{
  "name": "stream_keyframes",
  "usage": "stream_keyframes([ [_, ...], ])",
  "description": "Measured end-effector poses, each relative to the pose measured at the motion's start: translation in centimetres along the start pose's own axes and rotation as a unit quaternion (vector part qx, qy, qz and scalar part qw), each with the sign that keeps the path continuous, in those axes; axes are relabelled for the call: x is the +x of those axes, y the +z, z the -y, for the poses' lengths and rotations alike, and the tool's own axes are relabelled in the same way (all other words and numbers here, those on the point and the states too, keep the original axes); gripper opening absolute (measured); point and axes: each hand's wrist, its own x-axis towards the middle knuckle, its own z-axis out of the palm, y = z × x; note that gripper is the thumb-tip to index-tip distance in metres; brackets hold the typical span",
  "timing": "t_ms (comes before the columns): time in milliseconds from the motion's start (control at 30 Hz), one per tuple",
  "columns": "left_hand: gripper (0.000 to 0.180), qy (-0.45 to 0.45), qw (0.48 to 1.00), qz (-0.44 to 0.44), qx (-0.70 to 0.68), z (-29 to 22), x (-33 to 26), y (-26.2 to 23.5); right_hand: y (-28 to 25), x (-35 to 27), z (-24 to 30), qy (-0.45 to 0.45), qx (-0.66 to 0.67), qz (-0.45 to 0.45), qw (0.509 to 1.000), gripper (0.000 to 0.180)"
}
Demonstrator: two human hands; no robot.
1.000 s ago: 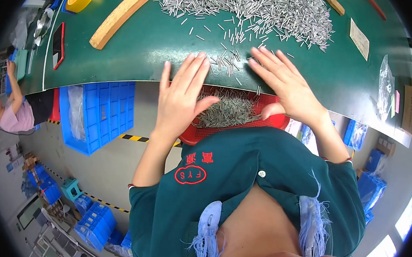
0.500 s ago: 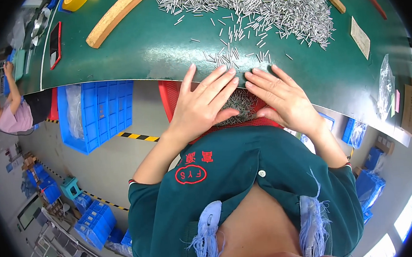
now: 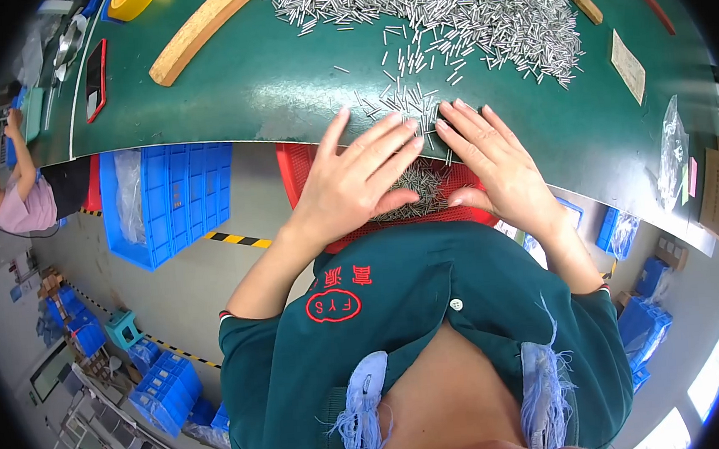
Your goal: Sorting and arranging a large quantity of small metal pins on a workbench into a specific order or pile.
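Note:
Small silvery metal pins [image 3: 478,12] lie heaped on the green tabletop [image 3: 226,100], with looser ones trailing down to its near edge. My left hand [image 3: 364,166] is spread over that edge, fingertips beside the loose pins. Opposite it, my right hand [image 3: 492,157] lies with fingers stretched out, and a few pins sit in the gap between the two hands. Neither hand grips anything. Right below the edge, against my body, a red plastic basket [image 3: 290,167] holds many more pins; my hands and forearms hide parts of it.
Wooden strips [image 3: 204,31] flank the heap. A phone with a red edge [image 3: 97,80], yellow tape [image 3: 131,2] and a paper card [image 3: 628,65] lie on the table. Blue crates [image 3: 183,199] stand on the floor to the left. Another person [image 3: 28,198] sits at far left.
My right hand has shifted slightly up and right, widening the gap between my hands. Some pins near the edge have moved, and a few now show in the gap over the basket.

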Motion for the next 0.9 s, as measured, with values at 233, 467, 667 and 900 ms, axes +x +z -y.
stream_keyframes([
  [233, 0.064, -0.002, 0.999, 0.020, -0.031, 0.7, -0.2, -0.1, 0.3, 1.2, -0.2, -0.008, -0.031, 0.002, 0.999, 0.084],
  [467, 0.068, -0.066, 0.997, -0.009, 0.044, 1.7, 0.7, -0.7, 0.0, 2.3, -0.4, -0.023, -0.018, -0.001, 1.000, 0.091],
  [667, 0.077, -0.015, 1.000, 0.010, -0.006, 1.6, 0.7, -0.6, 0.1, 2.5, -0.3, -0.045, 0.024, 0.017, 0.999, 0.097],
  [900, 0.079, -0.013, 0.999, 0.022, 0.022, 2.4, 2.2, -0.3, 0.3, 2.9, -1.0, -0.039, 0.003, -0.005, 0.999, 0.100],
])
